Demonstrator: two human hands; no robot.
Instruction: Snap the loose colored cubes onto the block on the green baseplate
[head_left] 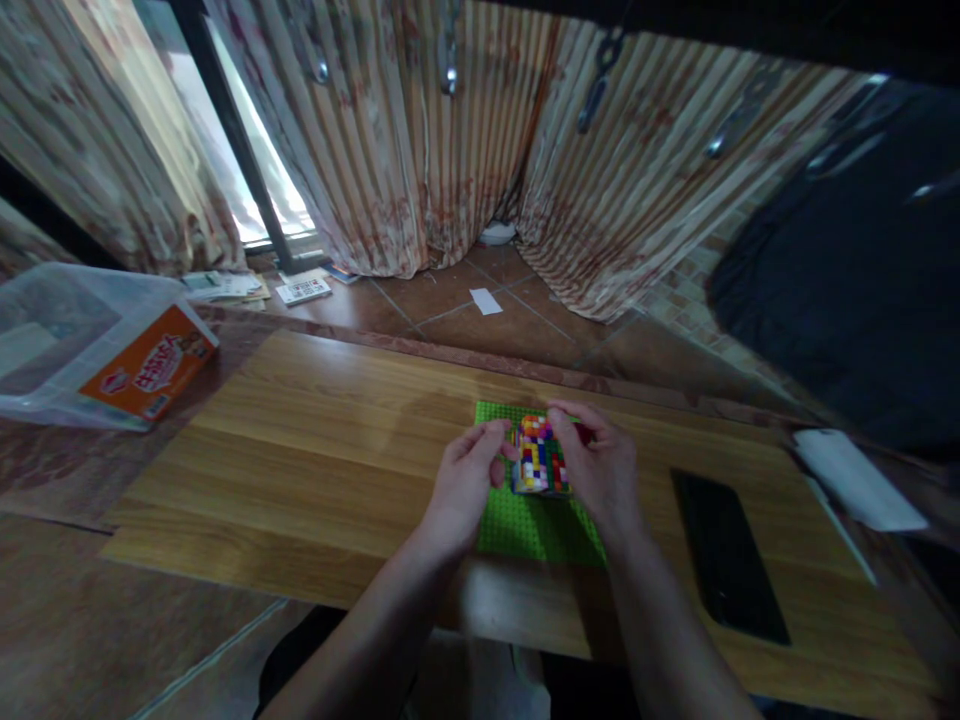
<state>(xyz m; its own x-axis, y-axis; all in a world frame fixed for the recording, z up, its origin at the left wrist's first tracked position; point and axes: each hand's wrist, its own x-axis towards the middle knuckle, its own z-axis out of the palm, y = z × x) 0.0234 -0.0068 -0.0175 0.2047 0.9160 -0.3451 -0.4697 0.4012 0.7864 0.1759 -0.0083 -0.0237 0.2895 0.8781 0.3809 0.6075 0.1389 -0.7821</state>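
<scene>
A block of many-coloured toy bricks (538, 462) stands on a green studded baseplate (525, 535), which lies on the wooden table. My left hand (471, 475) is at the block's left side, its fingers curled in and its fingertips against the edge. From the right, my right hand (598, 465) grips the block, thumb along the top right edge and the other fingers bent around the far side. Part of the block's right side is hidden behind that hand. Whether a loose brick is between the fingers, I cannot tell.
On the table (315, 450), a black flat panel (727, 555) lies right of the baseplate. A white flat object (862, 480) is near the right edge. A clear plastic bin (75, 310) with an orange label stands at the left. Curtains (420, 150) hang behind.
</scene>
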